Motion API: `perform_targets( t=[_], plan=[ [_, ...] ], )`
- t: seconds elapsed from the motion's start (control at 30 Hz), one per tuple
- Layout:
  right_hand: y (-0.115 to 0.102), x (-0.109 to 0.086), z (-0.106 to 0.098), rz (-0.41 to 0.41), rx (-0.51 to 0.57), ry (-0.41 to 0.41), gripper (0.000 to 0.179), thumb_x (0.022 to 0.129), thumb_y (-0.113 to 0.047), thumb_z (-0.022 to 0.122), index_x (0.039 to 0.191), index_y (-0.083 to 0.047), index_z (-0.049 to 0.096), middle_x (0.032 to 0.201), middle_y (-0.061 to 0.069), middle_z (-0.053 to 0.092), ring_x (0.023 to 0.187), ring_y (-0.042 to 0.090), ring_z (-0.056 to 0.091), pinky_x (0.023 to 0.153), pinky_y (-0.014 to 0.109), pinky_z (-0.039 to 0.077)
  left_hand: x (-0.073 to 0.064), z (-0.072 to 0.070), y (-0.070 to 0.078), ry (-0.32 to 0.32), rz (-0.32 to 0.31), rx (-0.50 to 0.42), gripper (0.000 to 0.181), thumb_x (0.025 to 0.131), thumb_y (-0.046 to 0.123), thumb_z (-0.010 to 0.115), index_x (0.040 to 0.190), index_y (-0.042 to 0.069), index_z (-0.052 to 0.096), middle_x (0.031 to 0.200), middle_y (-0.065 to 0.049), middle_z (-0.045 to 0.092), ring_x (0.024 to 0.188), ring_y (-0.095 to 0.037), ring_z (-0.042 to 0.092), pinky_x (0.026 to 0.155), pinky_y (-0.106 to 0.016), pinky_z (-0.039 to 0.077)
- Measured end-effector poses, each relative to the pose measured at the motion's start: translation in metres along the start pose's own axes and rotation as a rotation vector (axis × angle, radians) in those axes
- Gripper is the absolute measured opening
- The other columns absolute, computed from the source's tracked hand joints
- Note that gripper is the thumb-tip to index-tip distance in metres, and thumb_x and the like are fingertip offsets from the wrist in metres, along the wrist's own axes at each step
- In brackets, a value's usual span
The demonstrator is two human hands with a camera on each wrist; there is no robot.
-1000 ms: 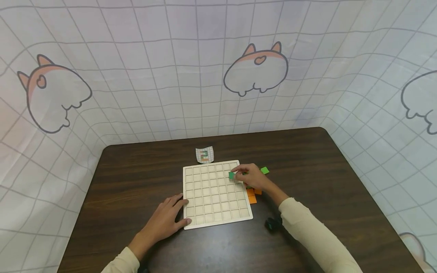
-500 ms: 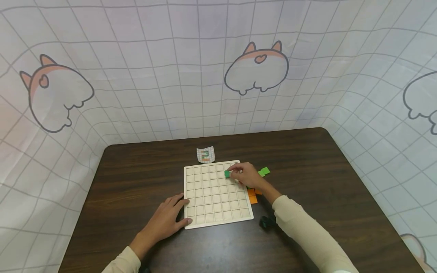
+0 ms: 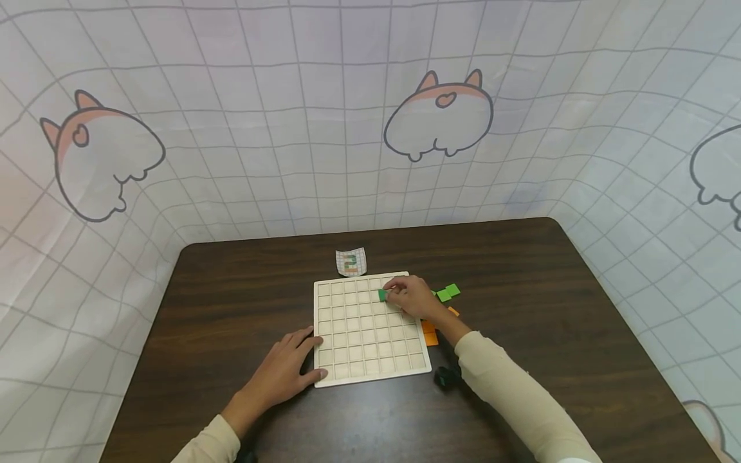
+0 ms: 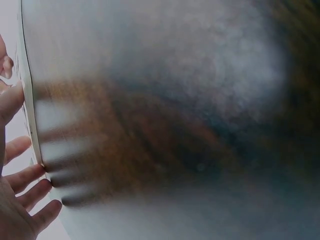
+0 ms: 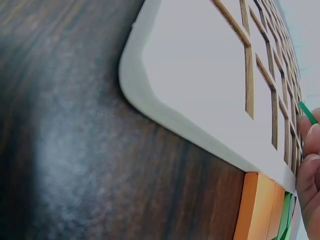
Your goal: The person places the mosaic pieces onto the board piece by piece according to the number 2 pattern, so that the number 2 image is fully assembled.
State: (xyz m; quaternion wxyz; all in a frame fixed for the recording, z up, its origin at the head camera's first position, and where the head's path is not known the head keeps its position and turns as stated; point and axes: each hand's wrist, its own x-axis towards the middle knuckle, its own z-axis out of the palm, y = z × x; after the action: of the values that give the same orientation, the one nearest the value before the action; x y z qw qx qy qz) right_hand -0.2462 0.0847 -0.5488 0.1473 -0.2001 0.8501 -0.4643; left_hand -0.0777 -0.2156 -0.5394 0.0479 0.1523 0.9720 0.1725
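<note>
Surrounding you on the sides in view is a white cloth [image 3: 312, 148] with grey grid lines, and on it are drawn round animals [image 3: 438, 122] with orange ears. Before it stands your table [image 3: 550, 289], dark brown with wood grain, its far corners rounded; light makes a pale shine on the near part. On this surface lies the pale square board [image 3: 359, 334], flat, a little turned, divided by thin ridges into many cells.

Your right forearm, in a cream sleeve [image 3: 515, 392], passes over the table from the near right side. Your left hand [image 3: 283, 363] is spread, with thumb and index finger touching the board's left border. Your right hand [image 3: 411, 297] is nearly closed at the fingertips and pinches a green tile [image 3: 382, 295]. This hand stands in the way: it covers part of the board's far right area, and together with the wrist it partly hides the loose tiles.

Near the right forearm is a black object [image 3: 444, 378]; what it is, I cannot tell. Just beyond the board's far edge there is a small curved card [image 3: 350, 262], showing a green and orange figure on a grid. Just beside the right edge are orange tiles [image 3: 429, 333], and farther up, light green tiles [image 3: 448, 293]. The pinched tile is over the far right part of the board, tilted in the right wrist view; whether it touches a cell, I cannot tell.
</note>
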Motion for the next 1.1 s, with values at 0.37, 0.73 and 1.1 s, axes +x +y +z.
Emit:
perform_targets(
  t=[0.37,0.73,1.1],
  plan=[
    [-0.002,0.005,0.004,-0.091,-0.14,0.036,0.017,0.097,-0.017,0.065,0.108,-0.01,0.075,0.096,0.003,0.073,0.085,0.012,0.063,0.073,0.029,0.05,0.0,-0.001,0.0,0.005,-0.002,0.003,0.064,0.09,0.052,0.071,0.14,0.015,0.057,0.153,-0.014,0.046,0.136,-0.035,0.048,0.104,-0.06,0.041],
    [-0.007,0.005,0.01,-0.073,-0.201,0.044,0.019,0.095,-0.023,0.071,0.11,-0.012,0.074,0.084,-0.002,0.068,0.07,0.01,0.057,0.067,0.028,0.046,-0.001,0.0,0.0,0.0,-0.004,-0.009,0.065,0.089,0.051,0.072,0.141,0.016,0.056,0.154,-0.014,0.045,0.137,-0.035,0.047,0.105,-0.06,0.041],
    [-0.011,0.004,0.008,-0.068,-0.233,0.015,0.022,0.094,-0.026,0.072,0.11,-0.011,0.076,0.084,-0.003,0.067,0.064,0.011,0.051,0.059,0.026,0.041,-0.001,-0.002,0.001,0.019,0.004,-0.005,0.064,0.09,0.048,0.073,0.141,0.013,0.056,0.153,-0.015,0.046,0.136,-0.035,0.047,0.105,-0.059,0.041]
  ],
)
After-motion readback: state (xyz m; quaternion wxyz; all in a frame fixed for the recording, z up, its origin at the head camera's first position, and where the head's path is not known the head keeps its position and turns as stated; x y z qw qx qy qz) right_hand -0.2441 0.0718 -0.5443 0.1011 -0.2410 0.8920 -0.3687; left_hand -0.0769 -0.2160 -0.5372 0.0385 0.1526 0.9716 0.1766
